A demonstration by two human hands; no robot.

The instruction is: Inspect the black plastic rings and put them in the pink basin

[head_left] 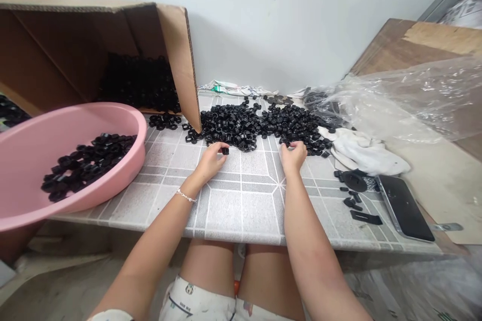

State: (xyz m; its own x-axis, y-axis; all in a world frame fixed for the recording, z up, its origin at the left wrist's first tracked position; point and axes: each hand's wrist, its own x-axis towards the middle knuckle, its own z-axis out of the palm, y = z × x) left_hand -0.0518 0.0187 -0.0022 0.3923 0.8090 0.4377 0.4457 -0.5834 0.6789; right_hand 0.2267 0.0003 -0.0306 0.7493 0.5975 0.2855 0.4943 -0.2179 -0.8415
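Note:
A heap of small black hexagonal nuts (256, 128), probably plastic, lies spread across the back of the tiled tabletop (241, 210). My left hand (211, 160) rests at the heap's front edge, its fingertips pinching a single black nut (225, 150). My right hand (292, 156) curls down on the nuts at the front of the heap. Its fingertips hide whatever lies under them, so I cannot tell whether it holds one.
To the left, a pink plastic basin (94, 110) holds black nuts, and a cardboard box (176, 55) on its side holds more. To the right lie a white cloth (365, 150), clear plastic sheeting (395, 100), black parts (354, 195) and a dark tablet (404, 208).

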